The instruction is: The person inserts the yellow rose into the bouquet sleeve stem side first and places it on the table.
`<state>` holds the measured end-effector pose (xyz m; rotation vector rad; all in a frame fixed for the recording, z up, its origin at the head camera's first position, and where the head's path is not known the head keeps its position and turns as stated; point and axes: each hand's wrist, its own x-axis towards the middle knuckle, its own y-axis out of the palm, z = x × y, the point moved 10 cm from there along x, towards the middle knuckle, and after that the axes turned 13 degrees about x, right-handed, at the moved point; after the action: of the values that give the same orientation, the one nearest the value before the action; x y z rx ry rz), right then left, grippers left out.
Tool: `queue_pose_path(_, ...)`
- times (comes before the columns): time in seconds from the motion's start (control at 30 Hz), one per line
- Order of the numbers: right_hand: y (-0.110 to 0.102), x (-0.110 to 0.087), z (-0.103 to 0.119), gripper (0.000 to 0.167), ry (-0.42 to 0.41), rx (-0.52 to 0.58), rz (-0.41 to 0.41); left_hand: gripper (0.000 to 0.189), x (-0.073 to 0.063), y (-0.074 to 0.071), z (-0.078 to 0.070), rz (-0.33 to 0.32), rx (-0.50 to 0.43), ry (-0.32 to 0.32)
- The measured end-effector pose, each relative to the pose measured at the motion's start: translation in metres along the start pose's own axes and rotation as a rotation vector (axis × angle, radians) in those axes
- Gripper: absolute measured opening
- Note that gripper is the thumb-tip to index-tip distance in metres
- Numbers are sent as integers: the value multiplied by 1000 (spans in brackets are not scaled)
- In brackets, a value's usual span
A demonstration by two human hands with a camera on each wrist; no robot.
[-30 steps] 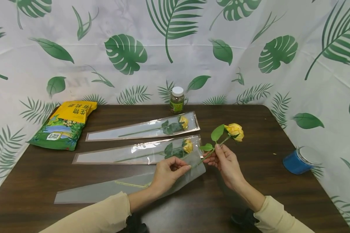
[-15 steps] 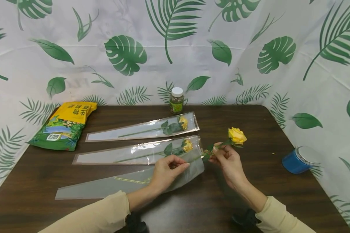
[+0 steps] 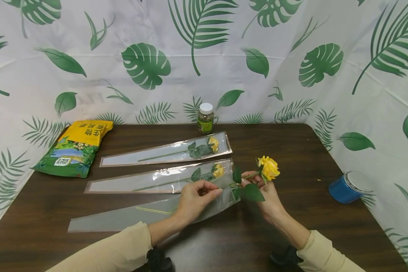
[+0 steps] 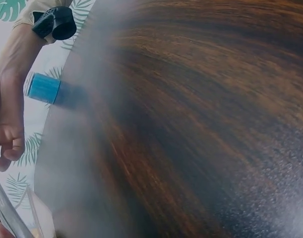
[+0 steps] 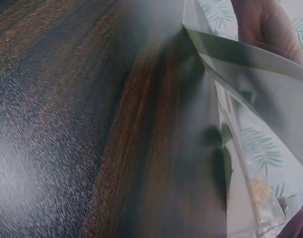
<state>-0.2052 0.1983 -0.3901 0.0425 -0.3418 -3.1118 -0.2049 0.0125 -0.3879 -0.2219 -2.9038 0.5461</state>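
Observation:
My left hand (image 3: 198,200) pinches the open end of a translucent grey flower sleeve (image 3: 102,219), which slants across the near part of the table. A yellow rose (image 3: 269,168) with green leaves points its bloom to the right. Its lower stem runs into the sleeve's mouth. My right hand (image 3: 266,196) holds this rose by the stem below the bloom; a leaf covers part of the fingers. In the right wrist view, the sleeve (image 5: 255,62) stretches in front of the left hand (image 5: 268,29). The left wrist view catches the right hand (image 4: 7,119) at its edge.
Two sleeved yellow roses, a far one (image 3: 166,151) and a nearer one (image 3: 163,177), lie beyond the hands on the dark wooden table (image 3: 292,151). Behind them stands a white-capped jar (image 3: 205,119). A yellow-green bag (image 3: 76,149) lies left, a blue can (image 3: 345,189) right.
The rose has moved left and down toward the left hand, its leaves now at the sleeve's mouth. My right hand has turned and its grip has shifted. The left hand stays on the sleeve.

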Motion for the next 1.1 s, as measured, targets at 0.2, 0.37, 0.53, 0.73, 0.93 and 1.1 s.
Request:
queue_pose_path(0.2, 3, -2, -3, 16, 22, -78, 4, 12, 3, 1, -4, -8, 7, 8)
queue_pose_path(0.37, 7, -2, -9, 15, 66, 3, 9, 13, 3, 2, -6, -14, -4, 26)
queue_pose_path(0.53, 12, -2, -15, 18, 93, 174, 73, 12, 1, 3, -2, -9, -43, 24)
queue_pose_path(0.73, 16, -5, -12, 27, 58, 361, 184, 9, -2, 2, 4, -8, -47, -17)
queue_pose_path(0.93, 13, -7, -4, 41, 5, 375, 226, 9, -2, 2, 6, -5, -44, -33)
queue_pose_path(1.1, 7, -6, 0, 34, -1, 383, 175, 9, 1, 3, 4, 1, -51, -26)
